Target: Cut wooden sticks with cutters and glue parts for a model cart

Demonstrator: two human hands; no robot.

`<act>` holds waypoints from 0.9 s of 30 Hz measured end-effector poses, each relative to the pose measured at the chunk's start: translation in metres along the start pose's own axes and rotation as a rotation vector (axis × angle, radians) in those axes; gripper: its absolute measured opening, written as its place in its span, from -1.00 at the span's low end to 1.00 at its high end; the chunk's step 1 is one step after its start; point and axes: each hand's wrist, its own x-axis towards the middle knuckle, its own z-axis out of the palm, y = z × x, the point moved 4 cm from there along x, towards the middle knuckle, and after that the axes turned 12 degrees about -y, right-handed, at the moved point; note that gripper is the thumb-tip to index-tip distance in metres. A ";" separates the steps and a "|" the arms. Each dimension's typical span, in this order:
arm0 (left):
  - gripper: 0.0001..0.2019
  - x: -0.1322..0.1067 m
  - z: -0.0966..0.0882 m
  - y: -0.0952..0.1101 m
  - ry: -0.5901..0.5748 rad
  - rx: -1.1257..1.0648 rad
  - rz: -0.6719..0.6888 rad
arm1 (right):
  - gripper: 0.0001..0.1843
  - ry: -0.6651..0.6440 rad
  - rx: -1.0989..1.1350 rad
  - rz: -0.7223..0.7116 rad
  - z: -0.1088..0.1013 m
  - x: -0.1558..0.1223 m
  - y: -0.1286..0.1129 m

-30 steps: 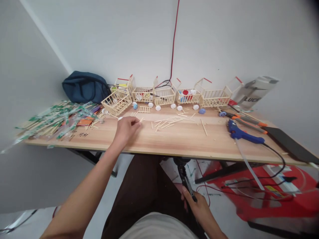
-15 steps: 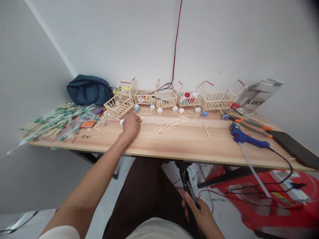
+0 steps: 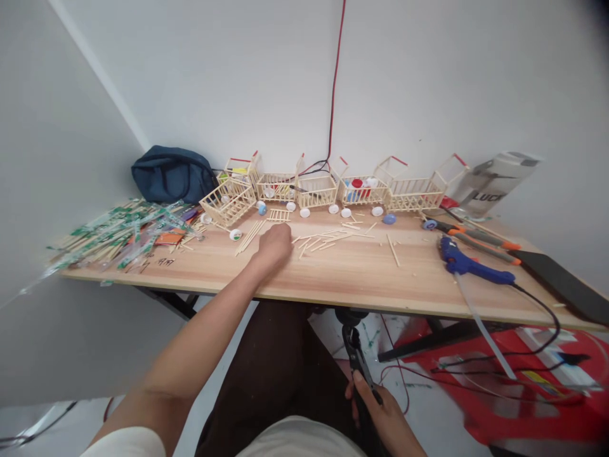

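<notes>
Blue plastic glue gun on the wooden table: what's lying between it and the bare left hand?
From the left hand toward the glue gun, the head view shows scattered thin pale wooden sticks, then one stick lying apart.

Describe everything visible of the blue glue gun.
The blue glue gun, seemingly plastic, lies flat on the wooden table, toward its right end, handle pointing right. A pale, translucent glue stick extends from its body past the table's front edge. A black cord leaves the handle's end. Its nozzle is indistinct.
</notes>
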 end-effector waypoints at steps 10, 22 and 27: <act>-0.92 -0.022 -0.005 -0.011 0.035 -0.039 0.115 | -0.31 -0.008 0.022 -0.037 -0.001 -0.005 -0.010; -0.64 -0.101 0.038 0.040 -0.650 -1.545 0.297 | -0.55 0.135 0.126 -0.519 -0.036 0.000 -0.199; -0.68 -0.107 0.042 0.049 -0.682 -1.602 0.358 | -0.66 0.103 -0.019 -0.660 -0.033 0.016 -0.231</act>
